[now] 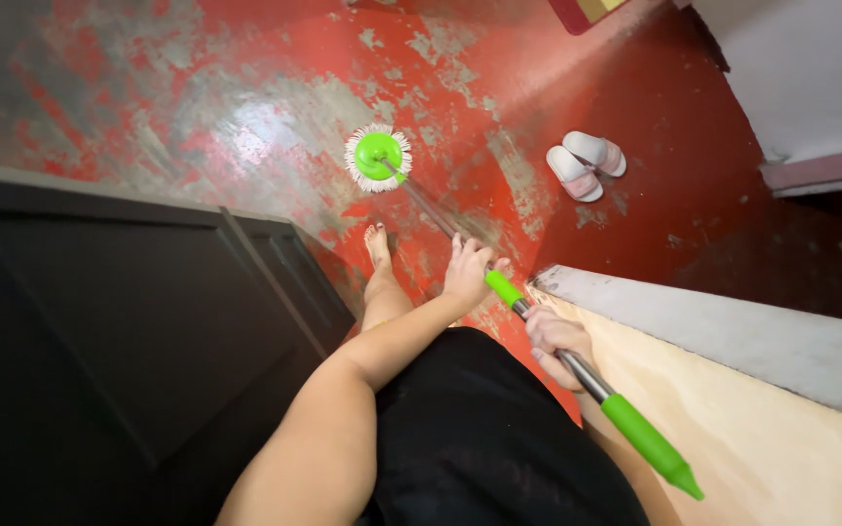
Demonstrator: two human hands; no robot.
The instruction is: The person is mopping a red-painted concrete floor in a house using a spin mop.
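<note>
Round green-and-white spin mop head (378, 158) pressed on worn red painted floor (246, 107), far up from a bare foot (377, 244). Steel mop pole with green grips (548, 336) wrapped by left hand (468, 273) lower down, right hand (557, 341) higher, both curled shut. Likely risks: slipping barefoot on wet patches; pole end knocking the pale ledge (733, 331); mop snagging pink-white slippers (587, 164).

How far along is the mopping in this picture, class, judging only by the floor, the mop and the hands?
Done: the floor by the mop head shines as if wet, though worn paint makes that uncertain. In hand: the left hand and right hand grip the mop handle, head on the floor. Left: the duller red area around the slippers looks unmopped.
</note>
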